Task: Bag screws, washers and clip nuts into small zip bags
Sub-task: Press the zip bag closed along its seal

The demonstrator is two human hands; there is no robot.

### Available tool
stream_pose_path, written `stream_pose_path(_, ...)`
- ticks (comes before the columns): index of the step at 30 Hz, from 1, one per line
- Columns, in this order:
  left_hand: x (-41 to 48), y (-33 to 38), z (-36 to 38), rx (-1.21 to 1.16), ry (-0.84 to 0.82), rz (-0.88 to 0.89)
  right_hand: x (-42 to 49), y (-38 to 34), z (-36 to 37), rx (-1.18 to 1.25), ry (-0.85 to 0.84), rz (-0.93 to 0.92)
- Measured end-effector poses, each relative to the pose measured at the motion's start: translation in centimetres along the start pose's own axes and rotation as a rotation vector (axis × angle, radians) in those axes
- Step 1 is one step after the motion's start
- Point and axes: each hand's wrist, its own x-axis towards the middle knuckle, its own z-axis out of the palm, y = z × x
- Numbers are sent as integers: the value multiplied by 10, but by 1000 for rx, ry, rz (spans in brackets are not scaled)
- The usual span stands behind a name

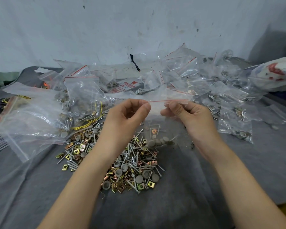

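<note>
Two hands are sharing one small zip bag [163, 128], which you are holding up just above the far edge of the loose pile [122, 164]. Your left hand [127, 114] is pinching the left end of the bag's red-lined strip between thumb and forefinger, the other fingers curling in. Your right hand [189, 117] is pinching the same strip further right, thumb in front. The bag is hanging down between your wrists, and a brass clip nut [153, 131] and several grey washers [157, 141] are showing through the film. There are probably screws in it too, though the clear plastic is making that hard to read.

The pile is lying on the grey cloth [213, 179] beneath your left forearm, mixing screws, washers and clip nuts. A large clear bag [31, 116] is lying at the left, with yellow wire [89, 125] beside it. Filled small bags [224, 95] are heaping up at the far right, against the pale wall [106, 30].
</note>
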Motion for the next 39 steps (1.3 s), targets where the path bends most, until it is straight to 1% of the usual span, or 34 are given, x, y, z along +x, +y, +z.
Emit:
stream_pose_path(11,0,-1,-2,101,-10,52,0,1,0,-63,-10,-31)
stream_pose_path(17,2,-3,-2,72,38,11,1,6,0,-77,-12,-60)
stream_pose_path(20,2,-4,-3,49,78,2,3,11,-3,-50,18,-11)
stream_pose_path(23,2,-3,-4,45,80,-1,5,12,-5,-51,28,6)
stream_pose_path(30,4,-3,-2,36,99,-16,4,12,-5,-83,70,-71)
stream_pose_path(39,3,-3,-2,49,92,-17,6,17,-1,-111,150,-118)
